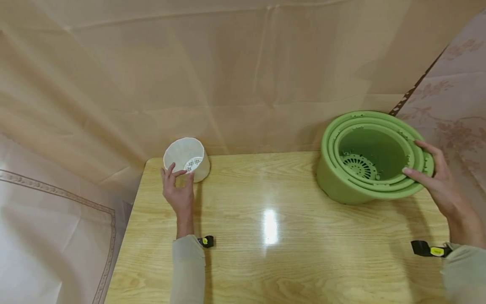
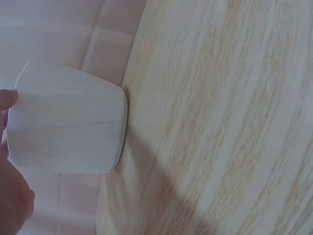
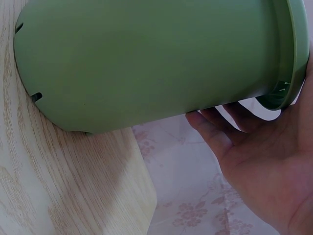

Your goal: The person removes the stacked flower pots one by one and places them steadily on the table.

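Two pots, one per hand. Left hand (image 1: 178, 192) fingers loosely spread, touching white pot (image 1: 187, 159), centre-left of frame, table (image 1: 265, 261) corner. Right hand (image 1: 436, 181) thumb and fingers curled over rim of nested green pots (image 1: 370, 158), upper right, tilted, mouth toward camera.

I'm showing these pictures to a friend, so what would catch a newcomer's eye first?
Most striking is the stack of green pots, nested and tipped at the table's far right corner, with the right hand gripping its rim. At the far left corner a small white pot sits, the left hand touching its side. The glossy wooden table reflects a bright light spot.
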The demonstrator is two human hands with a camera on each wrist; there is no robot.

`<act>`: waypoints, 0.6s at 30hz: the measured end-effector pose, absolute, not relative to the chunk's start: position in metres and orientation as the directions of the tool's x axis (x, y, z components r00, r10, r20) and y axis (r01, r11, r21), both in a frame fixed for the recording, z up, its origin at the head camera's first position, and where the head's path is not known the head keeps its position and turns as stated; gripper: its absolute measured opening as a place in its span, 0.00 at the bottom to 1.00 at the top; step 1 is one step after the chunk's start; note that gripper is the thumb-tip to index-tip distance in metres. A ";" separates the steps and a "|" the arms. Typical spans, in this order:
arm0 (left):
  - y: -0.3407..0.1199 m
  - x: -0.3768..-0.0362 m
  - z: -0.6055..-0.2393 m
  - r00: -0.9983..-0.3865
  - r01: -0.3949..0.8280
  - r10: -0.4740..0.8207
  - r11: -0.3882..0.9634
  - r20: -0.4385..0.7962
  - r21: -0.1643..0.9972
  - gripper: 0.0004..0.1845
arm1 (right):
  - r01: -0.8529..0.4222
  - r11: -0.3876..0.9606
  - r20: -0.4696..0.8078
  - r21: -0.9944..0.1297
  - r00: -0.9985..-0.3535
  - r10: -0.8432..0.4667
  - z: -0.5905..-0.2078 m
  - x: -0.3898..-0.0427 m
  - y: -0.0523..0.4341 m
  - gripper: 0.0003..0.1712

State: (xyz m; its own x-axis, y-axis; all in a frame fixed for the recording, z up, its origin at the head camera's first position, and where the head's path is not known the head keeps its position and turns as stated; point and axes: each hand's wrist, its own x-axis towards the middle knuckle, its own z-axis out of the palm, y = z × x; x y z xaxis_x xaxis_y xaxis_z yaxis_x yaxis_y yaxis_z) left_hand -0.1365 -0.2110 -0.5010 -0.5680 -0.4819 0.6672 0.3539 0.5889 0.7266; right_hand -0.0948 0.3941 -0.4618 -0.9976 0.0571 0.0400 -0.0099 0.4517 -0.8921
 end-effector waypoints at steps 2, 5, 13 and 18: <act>-0.210 -0.136 -0.500 -0.562 0.345 -0.482 0.602 0.672 0.720 0.12 | -0.014 0.450 0.045 -0.893 -0.997 0.058 -0.462 -0.095 0.395 0.44; -0.208 -0.136 -0.498 -0.550 0.350 -0.480 0.610 0.683 0.711 0.11 | -0.011 0.465 0.045 -0.885 -0.997 0.063 -0.463 -0.094 0.396 0.44; -0.207 -0.140 -0.495 -0.486 0.429 -0.476 0.601 0.733 0.674 0.11 | 0.021 0.476 0.018 -0.879 -0.997 0.078 -0.463 -0.092 0.394 0.43; -0.203 -0.139 -0.492 -0.483 0.448 -0.481 0.582 0.732 0.678 0.11 | 0.029 0.453 0.007 -0.891 -0.997 0.077 -0.464 -0.092 0.392 0.43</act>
State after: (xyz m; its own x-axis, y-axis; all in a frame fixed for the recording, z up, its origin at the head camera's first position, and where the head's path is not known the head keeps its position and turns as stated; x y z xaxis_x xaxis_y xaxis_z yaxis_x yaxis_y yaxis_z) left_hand -0.1385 -0.2034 -0.4919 -0.4828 -0.4807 0.7320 0.4482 0.5825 0.6781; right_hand -0.0919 0.3918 -0.4638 -0.9970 0.0771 0.0067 0.0290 0.4528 -0.8912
